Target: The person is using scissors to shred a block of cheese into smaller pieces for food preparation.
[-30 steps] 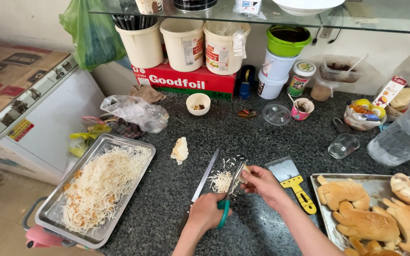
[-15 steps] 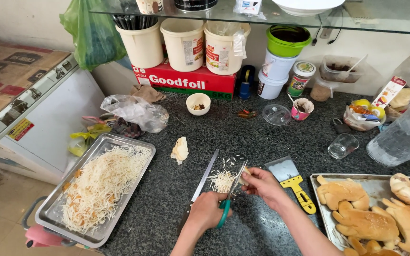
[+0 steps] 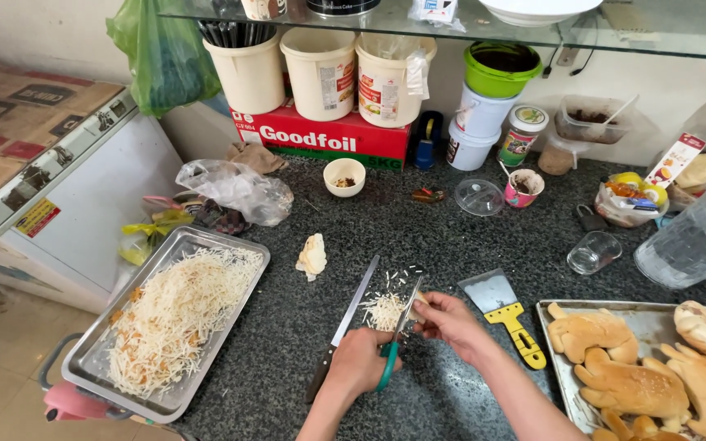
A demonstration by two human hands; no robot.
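My left hand [image 3: 361, 363] grips a green-handled grater or peeler [image 3: 395, 339] low on the dark stone counter. My right hand [image 3: 449, 320] holds a small pale piece of cheese against its blade. A little heap of white shreds [image 3: 384, 310] lies just above the hands. A long knife [image 3: 345, 325] rests on the counter beside my left hand. A larger cheese chunk [image 3: 313, 256] sits further up on the left. A metal tray [image 3: 112, 339] at the left holds a bed of shredded cheese [image 3: 175, 318].
A yellow-handled scraper [image 3: 504, 314] lies right of my hands. A tray [image 3: 561, 351] of shaped bread rolls [image 3: 631, 384] fills the lower right. Tubs, a red box [image 3: 324, 139], a small bowl [image 3: 344, 176], jars, a glass [image 3: 594, 251] and a crumpled plastic bag [image 3: 234, 189] line the back.
My hands stay in place over the shred heap with only slight movement of the cheese piece against the blade.
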